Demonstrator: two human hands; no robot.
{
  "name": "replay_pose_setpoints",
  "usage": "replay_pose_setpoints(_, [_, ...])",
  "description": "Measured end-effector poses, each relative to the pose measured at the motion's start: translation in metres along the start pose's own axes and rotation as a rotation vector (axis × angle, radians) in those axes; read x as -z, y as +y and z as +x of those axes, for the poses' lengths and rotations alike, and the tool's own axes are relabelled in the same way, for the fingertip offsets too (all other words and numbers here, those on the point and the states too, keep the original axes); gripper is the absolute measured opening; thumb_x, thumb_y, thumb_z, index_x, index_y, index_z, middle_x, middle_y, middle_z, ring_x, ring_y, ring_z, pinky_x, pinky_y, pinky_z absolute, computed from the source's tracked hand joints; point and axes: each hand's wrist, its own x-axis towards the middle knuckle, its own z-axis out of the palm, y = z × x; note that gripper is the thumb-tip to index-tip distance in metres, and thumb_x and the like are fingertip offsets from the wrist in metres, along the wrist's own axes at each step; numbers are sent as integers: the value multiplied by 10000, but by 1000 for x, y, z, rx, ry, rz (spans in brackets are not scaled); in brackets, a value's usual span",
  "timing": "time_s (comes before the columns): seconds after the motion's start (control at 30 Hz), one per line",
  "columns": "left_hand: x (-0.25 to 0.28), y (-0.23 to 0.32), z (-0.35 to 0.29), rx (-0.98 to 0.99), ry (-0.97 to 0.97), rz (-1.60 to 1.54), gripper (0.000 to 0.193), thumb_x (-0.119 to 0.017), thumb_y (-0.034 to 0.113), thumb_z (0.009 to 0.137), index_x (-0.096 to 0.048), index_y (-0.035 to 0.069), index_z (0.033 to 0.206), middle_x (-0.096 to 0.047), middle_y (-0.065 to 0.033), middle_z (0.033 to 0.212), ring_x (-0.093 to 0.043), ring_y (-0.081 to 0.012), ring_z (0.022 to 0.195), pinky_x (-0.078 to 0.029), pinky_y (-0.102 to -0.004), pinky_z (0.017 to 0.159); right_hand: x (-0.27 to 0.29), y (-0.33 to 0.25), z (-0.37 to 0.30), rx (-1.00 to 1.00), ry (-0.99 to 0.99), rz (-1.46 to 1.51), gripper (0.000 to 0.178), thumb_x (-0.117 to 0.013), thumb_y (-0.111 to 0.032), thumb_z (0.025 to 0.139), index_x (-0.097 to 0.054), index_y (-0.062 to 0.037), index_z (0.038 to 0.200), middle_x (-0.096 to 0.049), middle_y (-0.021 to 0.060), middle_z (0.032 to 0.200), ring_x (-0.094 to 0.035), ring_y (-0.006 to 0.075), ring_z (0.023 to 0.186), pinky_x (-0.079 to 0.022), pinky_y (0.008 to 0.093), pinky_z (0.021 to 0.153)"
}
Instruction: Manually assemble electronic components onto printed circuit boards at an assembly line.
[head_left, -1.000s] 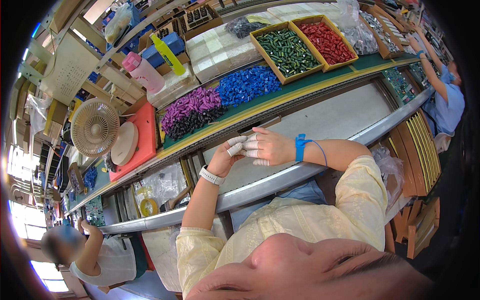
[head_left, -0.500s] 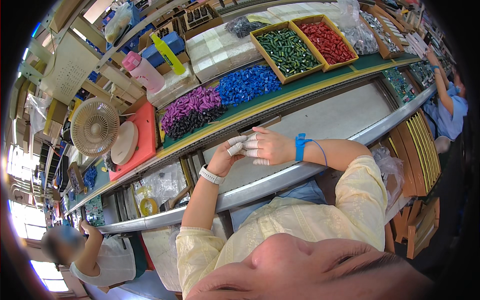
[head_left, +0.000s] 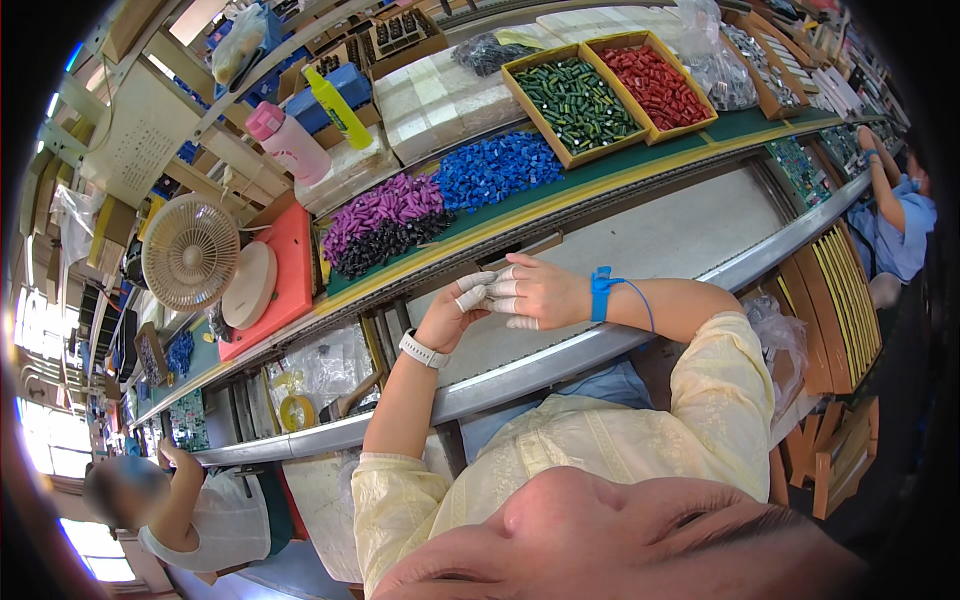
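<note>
Well left of your grip stands a round fan [head_left: 190, 253]. Closer, ahead and left, lie purple parts [head_left: 390, 198] and black parts [head_left: 395, 243]. Your left hand [head_left: 447, 318] touches your right hand [head_left: 553, 296], white finger covers [head_left: 503, 289] together; I can't tell if they pinch anything. Blue parts [head_left: 500, 172] lie straight ahead, boxed green parts [head_left: 575, 103] and red parts [head_left: 655, 88] farther right.

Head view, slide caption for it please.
Left hand and right hand together, some fingers wrapped white, near purple parts and blue parts.
</note>
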Motion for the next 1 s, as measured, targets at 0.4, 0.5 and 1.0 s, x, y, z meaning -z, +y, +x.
replay_pose_setpoints(0.4, [-12, -6, 14, -146, 343, -83, 432, -491, 244, 905, -397, 75, 1292, -545, -36, 1122, -544, -97, 822, -429, -263, 719, 20, -32, 17, -144, 181, 114, 443, -639, -256, 773, -523, -62, 1155, -527, 127, 1153, -529, 311, 984, -430, 406, 851])
replay_pose_setpoints(0.5, [-12, -6, 14, -191, 404, -65, 441, -482, 264, 911, -392, 87, 1305, -514, -62, 1191, -539, -95, 766, -430, -240, 666, 17, -83, 5, -464, 331, 519, 472, -644, -177, 785, -468, -59, 1207, -546, 129, 1069, -541, 257, 928, -443, 343, 821])
replay_pose_setpoints(1.0, [-26, 17, -16, -356, 321, -42, 465, -522, 231, 884, -386, 93, 1307, -491, -55, 1243, -567, -132, 855, -438, -264, 724, -4, -190, -142, -1135, 566, 297, 484, -675, -221, 767, -461, -53, 1167, -480, 67, 804, -468, 131, 662, -422, 261, 566])
